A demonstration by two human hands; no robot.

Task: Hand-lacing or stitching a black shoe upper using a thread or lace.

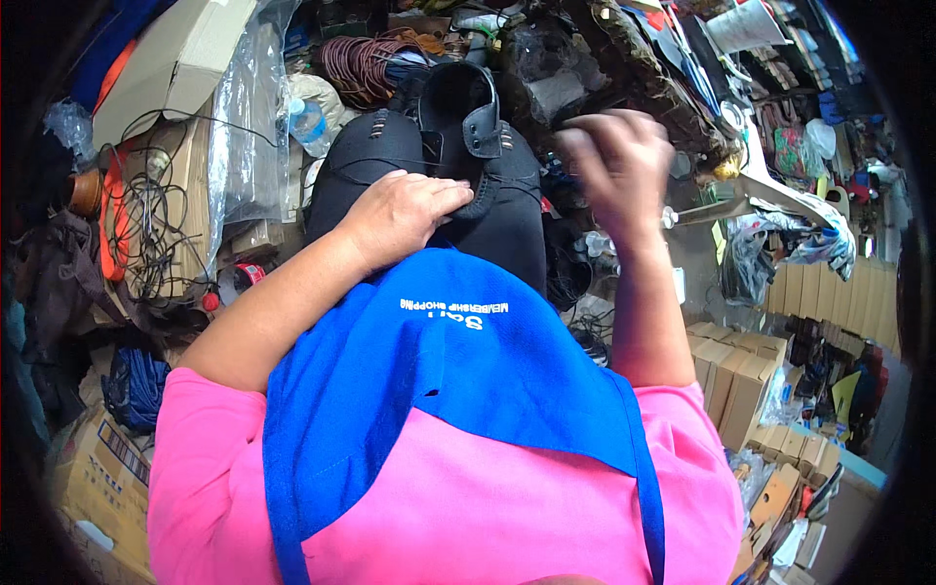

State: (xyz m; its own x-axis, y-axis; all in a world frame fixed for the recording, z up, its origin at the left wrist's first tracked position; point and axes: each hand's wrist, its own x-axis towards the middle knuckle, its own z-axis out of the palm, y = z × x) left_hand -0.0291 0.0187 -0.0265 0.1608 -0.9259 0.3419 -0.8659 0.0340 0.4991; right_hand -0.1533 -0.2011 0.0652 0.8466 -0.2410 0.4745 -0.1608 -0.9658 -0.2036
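A black shoe (458,96) with a strap and small metal studs sits between my knees, its opening facing up. My left hand (402,216) is closed on the shoe's near end, thumb and fingers pressed at its edge. Raised to the right of the shoe, apart from it, is my right hand (624,161). Motion smears its bent fingers, so whether anything is pinched in them does not show. Black trousers (366,146) with pale slits at the knees cover my legs, and a blue apron (458,361) lies over my lap.
Coiled brown cord (366,70) and a water bottle (310,125) lie beyond my knees. At left, tangled black cable (156,210) hangs by cardboard. To the right stand a pale metal stand (780,190) and stacked cardboard boxes (731,375).
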